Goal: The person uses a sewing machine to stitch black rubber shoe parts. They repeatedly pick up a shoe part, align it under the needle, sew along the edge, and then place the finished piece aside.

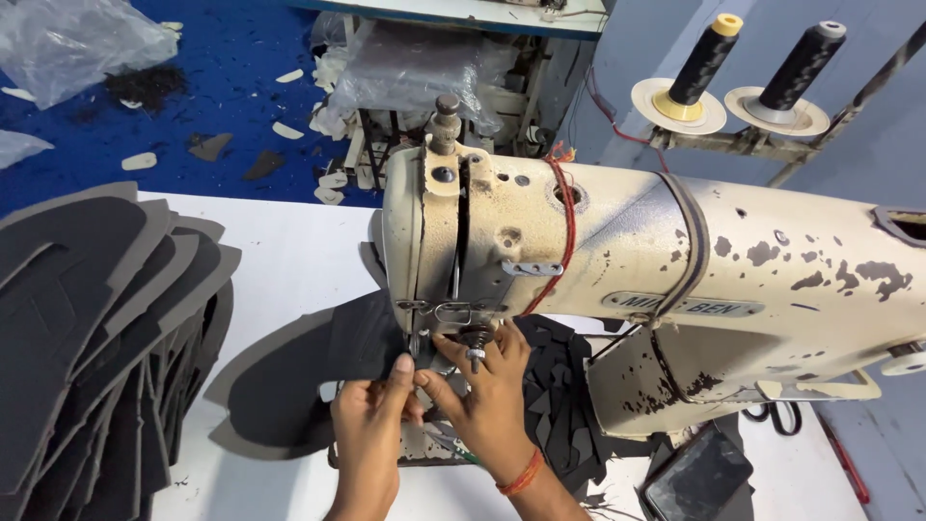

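Left hand [371,425] partly curled, thumb and forefinger pinched together at the near edge of the dark fabric piece [318,362], pressing it down just in front of the needle area. Right hand [487,391] also half closed, fingertips gathered tight under the head of the sewing machine [617,260], touching the small metal screw and foot parts beside the needle; whether anything thin is gripped between those fingertips cannot be told. Orange thread band [524,473] around the right wrist. Both hands nearly touching each other, thumbs meeting below the needle bar. Fabric piece lying flat on the white table [289,251], spread leftward from the needle, its curved outer edge well short of the table's far rim. To the left, a fanned stack of dark cut pieces [96,318], overlapping and close to the fabric's left edge, leaving only a narrow strip of bare white between. Behind the right hand, a heap of small dark offcuts [559,386] under the machine arm. Dark flat phone-like object [699,478] near the table's front right, with scissors handles [783,417] just beyond. Two black thread cones [757,63] upright on a stand, far right and well clear. Open white surface mostly at the far side, between stack and machine head.
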